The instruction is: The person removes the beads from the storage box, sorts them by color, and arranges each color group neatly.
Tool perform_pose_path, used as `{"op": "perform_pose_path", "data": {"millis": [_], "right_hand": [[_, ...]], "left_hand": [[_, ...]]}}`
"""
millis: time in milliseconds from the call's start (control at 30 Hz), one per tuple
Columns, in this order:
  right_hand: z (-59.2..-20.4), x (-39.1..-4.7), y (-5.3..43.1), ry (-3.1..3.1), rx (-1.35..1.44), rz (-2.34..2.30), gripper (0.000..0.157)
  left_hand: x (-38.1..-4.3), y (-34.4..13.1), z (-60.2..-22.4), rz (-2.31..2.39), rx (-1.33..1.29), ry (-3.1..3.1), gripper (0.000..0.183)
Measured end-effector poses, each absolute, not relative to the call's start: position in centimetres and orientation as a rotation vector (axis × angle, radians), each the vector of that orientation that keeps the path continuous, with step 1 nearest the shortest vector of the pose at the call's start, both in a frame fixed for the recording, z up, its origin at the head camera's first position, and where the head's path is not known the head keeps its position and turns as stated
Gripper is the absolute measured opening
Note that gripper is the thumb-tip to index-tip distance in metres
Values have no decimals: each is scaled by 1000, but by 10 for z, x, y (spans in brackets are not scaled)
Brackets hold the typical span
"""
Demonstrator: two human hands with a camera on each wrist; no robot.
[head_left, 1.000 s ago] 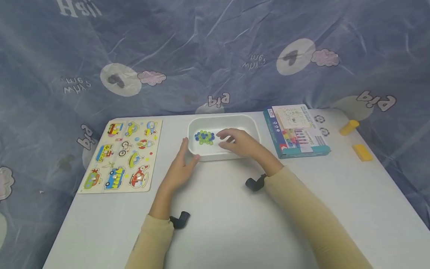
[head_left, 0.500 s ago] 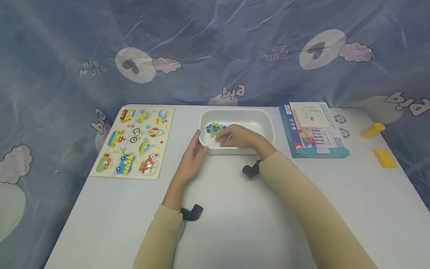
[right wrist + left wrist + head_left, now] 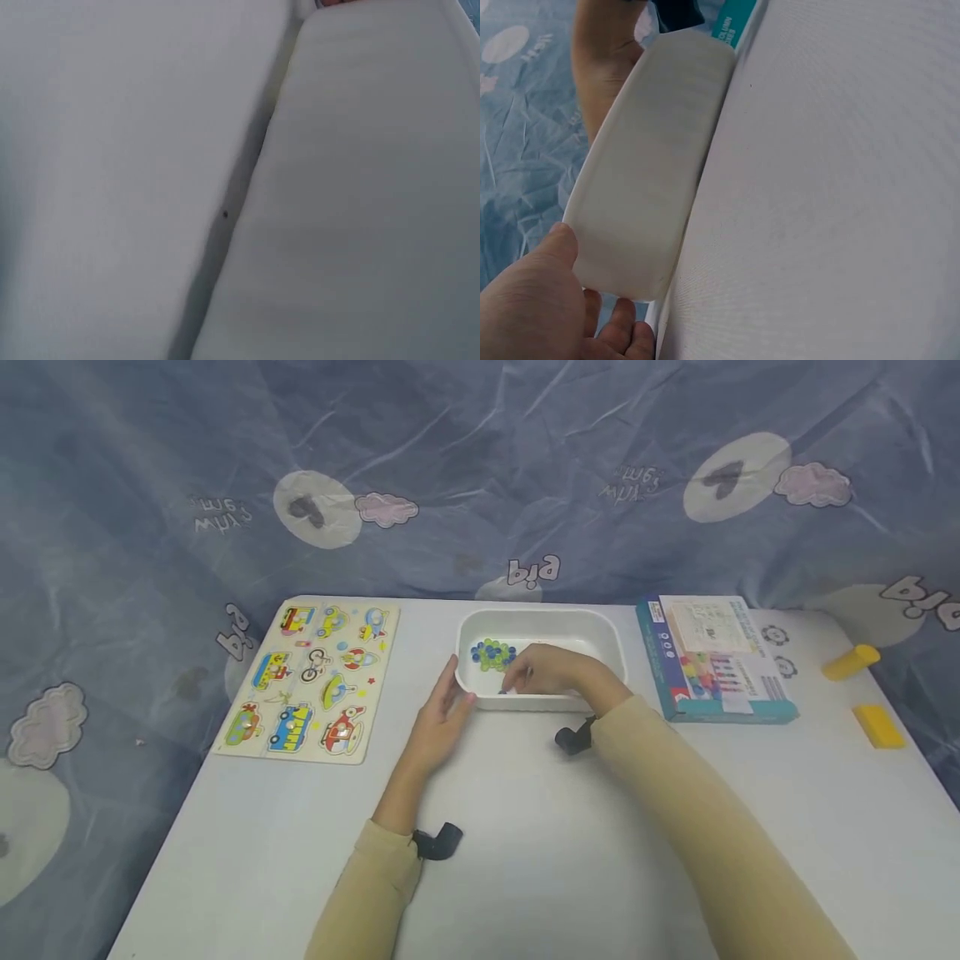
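A white plastic tray [image 3: 555, 702] stands near the back of the table, with blue and green glass beads [image 3: 492, 654] clustered at its left end. My left hand [image 3: 435, 731] holds the tray's left front corner, thumb at the front and fingers along the end; the left wrist view shows the thumb [image 3: 561, 244] at the rim. Inside the tray, my right hand [image 3: 551, 668] points down beside the beads, thumb and finger pinched together. A small bluish bead [image 3: 503, 692] shows at those fingertips. The right wrist view shows mostly the tray's outer wall [image 3: 360, 187].
To the left lies a wooden vehicle puzzle board [image 3: 307, 681]. A colourful toy box [image 3: 716, 660] sits right of the tray. Further right are a yellow cylinder [image 3: 851, 662] and a yellow block [image 3: 879, 727]. A patterned blue cloth [image 3: 450, 460] hangs behind the table.
My right hand has lowered into the tray toward its front wall, and its spread fingers have closed into a pinch. The left hand stays at the corner. The head view has shifted.
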State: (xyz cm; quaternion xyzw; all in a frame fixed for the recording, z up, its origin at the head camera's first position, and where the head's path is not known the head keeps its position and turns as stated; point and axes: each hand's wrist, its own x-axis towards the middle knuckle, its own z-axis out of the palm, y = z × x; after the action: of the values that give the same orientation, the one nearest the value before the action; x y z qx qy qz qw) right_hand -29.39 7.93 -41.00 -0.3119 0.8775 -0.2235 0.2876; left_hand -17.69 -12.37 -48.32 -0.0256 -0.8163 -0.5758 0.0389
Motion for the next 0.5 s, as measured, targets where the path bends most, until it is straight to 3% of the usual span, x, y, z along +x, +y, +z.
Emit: {"op": "perform_pose_path", "data": {"millis": [500], "right_hand": [[-416, -294, 73, 2354, -884, -655, 15]], "left_hand": [[-177, -122, -484, -1754, -93, -2491, 64]]}}
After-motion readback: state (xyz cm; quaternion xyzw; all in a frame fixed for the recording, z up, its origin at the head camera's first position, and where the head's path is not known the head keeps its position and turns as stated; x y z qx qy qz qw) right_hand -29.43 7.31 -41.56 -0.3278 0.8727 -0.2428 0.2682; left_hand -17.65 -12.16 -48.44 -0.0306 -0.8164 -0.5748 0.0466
